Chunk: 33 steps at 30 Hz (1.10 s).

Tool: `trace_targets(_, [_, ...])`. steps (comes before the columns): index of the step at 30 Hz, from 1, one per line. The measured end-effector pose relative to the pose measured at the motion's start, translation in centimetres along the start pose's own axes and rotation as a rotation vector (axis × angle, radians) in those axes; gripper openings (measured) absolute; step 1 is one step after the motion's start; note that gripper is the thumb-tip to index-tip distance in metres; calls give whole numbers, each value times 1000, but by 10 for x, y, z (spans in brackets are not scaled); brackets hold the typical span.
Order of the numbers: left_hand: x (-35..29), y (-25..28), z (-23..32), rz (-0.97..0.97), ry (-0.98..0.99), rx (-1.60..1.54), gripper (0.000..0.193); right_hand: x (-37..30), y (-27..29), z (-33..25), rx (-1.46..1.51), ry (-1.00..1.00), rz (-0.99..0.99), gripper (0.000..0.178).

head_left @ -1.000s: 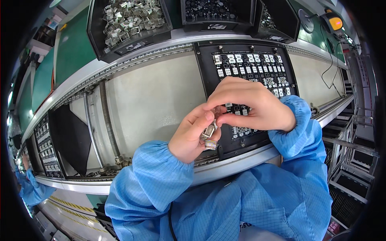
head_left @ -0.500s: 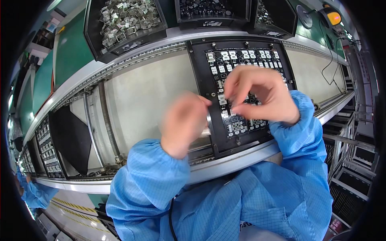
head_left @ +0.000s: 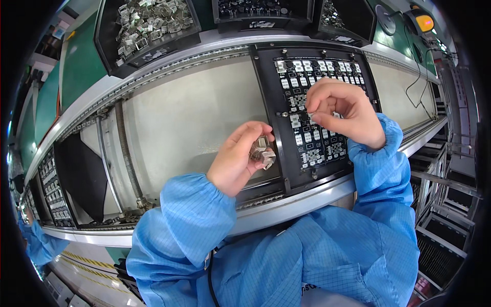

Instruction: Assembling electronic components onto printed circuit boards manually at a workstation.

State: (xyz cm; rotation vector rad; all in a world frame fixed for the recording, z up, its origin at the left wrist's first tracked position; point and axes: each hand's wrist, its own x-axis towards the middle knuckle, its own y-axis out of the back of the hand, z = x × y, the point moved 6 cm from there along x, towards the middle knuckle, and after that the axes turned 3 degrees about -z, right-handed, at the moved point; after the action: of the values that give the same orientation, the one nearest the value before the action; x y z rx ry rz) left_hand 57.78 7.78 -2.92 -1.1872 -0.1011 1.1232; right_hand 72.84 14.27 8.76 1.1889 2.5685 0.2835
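Note:
My left hand (head_left: 232, 161) curls round several small silvery metal frames (head_left: 262, 152), which show between thumb and fingers. It is beside the left edge of a black fixture (head_left: 268, 84). A panel of dark circuit boards (head_left: 321, 148) with rows of white and silver parts lies in that fixture. Above the panel's middle, my right hand (head_left: 350, 110) has thumb and forefinger pinched together at the boards. Whatever sits between those fingertips is too small and too covered to make out. Part of the panel is hidden under this hand.
Behind the conveyor rail stand a black bin (head_left: 169, 55) heaped with similar metal frames, a bin (head_left: 263, 24) of dark round parts and a third bin (head_left: 348, 36) of small metal bits. More board panels (head_left: 53, 187) lie far left, near another person's blue sleeve (head_left: 41, 243).
My left hand has turned, so the metal frames now show in it. My right thumb and fingertips have come together over the panel. The fixture appears further right in view.

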Motion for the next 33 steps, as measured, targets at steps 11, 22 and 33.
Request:
trace_targets(11, [-13,21,11,-170,32,-156,17,10,-29,15,-578,314,32,29])
trace_targets(22, [-8,14,9,-210,54,-182,16,11,-39,22,-858,269,106,42])
trace_targets(33, [-6,13,7,-190,48,-188,14,13,-43,22,-856,311,86,43])
